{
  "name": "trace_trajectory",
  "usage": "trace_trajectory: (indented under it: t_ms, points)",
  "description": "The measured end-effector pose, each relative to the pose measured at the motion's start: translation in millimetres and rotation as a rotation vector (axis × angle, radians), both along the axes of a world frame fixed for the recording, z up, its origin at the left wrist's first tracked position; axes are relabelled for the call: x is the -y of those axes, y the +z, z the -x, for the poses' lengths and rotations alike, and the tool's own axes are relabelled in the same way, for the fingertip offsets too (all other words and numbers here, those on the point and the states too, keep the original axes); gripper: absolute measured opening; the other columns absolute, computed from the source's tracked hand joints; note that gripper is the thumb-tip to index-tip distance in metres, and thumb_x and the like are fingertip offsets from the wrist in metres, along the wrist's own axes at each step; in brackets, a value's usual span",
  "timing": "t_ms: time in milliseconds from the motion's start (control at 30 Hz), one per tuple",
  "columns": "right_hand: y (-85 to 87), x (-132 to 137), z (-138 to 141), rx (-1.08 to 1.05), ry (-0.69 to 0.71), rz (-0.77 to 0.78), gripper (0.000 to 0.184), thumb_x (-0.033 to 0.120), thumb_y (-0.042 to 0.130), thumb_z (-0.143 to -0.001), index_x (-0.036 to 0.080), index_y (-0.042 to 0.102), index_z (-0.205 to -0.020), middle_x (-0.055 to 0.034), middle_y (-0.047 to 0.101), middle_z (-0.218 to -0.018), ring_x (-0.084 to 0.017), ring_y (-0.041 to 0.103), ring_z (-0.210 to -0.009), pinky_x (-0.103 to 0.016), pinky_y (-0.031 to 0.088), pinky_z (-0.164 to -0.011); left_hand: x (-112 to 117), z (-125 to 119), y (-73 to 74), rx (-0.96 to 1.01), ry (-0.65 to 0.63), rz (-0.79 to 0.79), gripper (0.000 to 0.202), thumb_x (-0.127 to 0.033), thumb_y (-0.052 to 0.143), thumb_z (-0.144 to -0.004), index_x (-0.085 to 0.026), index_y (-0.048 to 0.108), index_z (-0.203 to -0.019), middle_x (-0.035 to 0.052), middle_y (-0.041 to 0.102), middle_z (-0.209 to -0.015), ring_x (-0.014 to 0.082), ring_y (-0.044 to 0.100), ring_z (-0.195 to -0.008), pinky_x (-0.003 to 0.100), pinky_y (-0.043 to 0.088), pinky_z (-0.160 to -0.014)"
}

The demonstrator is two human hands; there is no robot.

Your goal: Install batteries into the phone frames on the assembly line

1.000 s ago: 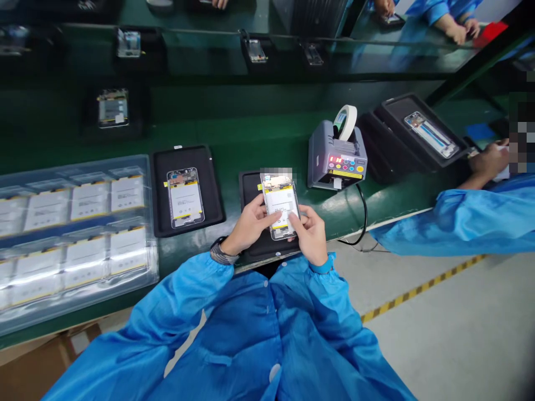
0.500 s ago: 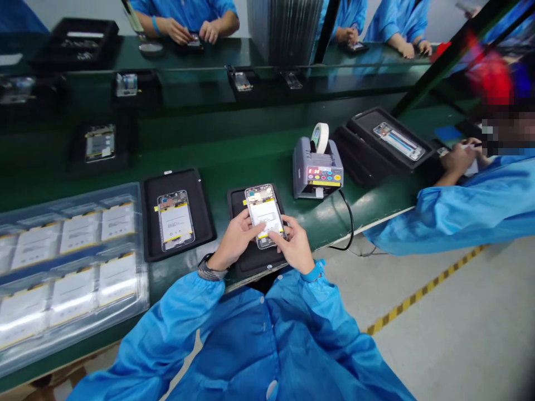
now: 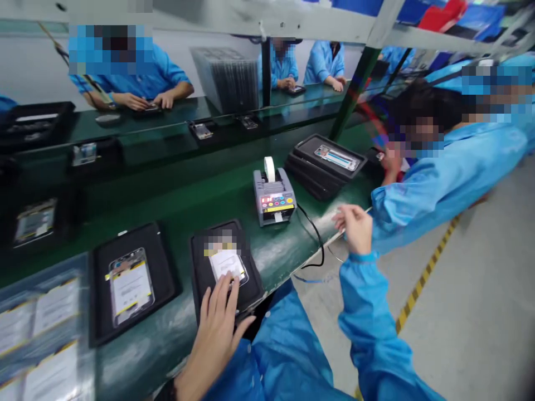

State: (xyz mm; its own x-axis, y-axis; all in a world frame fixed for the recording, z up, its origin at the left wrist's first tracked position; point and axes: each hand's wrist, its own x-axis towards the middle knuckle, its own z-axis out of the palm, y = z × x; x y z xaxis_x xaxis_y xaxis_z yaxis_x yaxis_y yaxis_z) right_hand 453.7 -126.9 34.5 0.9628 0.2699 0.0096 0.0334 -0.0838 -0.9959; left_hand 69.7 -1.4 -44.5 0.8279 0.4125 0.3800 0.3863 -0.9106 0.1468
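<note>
My left hand [image 3: 221, 312] lies with its fingers spread over the lower end of an opened phone [image 3: 224, 264], whose white battery shows. This phone rests in a black tray [image 3: 248, 273] at the table edge. My right hand [image 3: 354, 225] is raised off to the right, near the table's front edge, its fingers loosely bent and apart. No object shows in it. Between the hands, farther back, stands a grey tape dispenser [image 3: 273, 195] with a roll of white tape [image 3: 269, 169] on top and a short tape end at its front.
Left of my tray, another black tray [image 3: 165, 273] holds an opened phone [image 3: 131, 287]. A clear plastic tray [image 3: 86, 312] of batteries lies at far left. Stacked black trays [image 3: 309, 172] stand beyond the dispenser, whose black cable [image 3: 321, 239] hangs down. A co-worker's sleeve [image 3: 418, 186] is close at right.
The phone, held in both hands before, now lies in the black tray. My left hand has opened flat over it. My right hand has moved away to the right. The view has shifted.
</note>
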Motion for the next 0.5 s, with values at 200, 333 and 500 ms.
trace_trajectory:
  t_ms: [200, 333, 500]
  points:
    - [50.1, -28, -138, -0.162, -0.137, 0.058, 0.030, 0.036, 0.075, -0.096, 0.019, 0.053, -0.083, 0.0012, 0.062, -0.052, -0.008, 0.045, -0.033, -0.017, 0.027, -0.031, -60, -38, -27.2, -0.086, 0.019, -0.039, 0.072, -0.047, 0.040, -0.107, -0.009, 0.023, -0.167, 0.0265, 0.042, -0.164, 0.0401, 0.043, -0.152, 0.060, 0.041, -0.120]
    - [55.3, -40, -155, -0.169, -0.125, 0.062, 0.028, 0.016, 0.079, -0.088, 0.018, 0.054, -0.074, 0.0069, 0.048, -0.041, -0.007, 0.036, -0.028, -0.017, 0.019, -0.028, -168, -96, -1.6, -0.246, 0.111, 0.117, 0.071, -0.046, 0.046, -0.102, -0.001, 0.039, -0.156, 0.0298, 0.039, -0.165, 0.0423, 0.037, -0.155, 0.060, 0.034, -0.125]
    - [56.3, -35, -144, -0.168, -0.121, -0.031, 0.027, 0.016, 0.071, -0.089, 0.020, 0.052, -0.071, 0.0100, 0.041, -0.041, -0.008, 0.037, -0.029, -0.018, 0.021, -0.030, -271, -145, 39.5, -0.240, 0.327, 0.229, 0.069, -0.040, 0.051, -0.096, 0.004, 0.045, -0.148, 0.0375, 0.043, -0.158, 0.0451, 0.040, -0.152, 0.059, 0.036, -0.120]
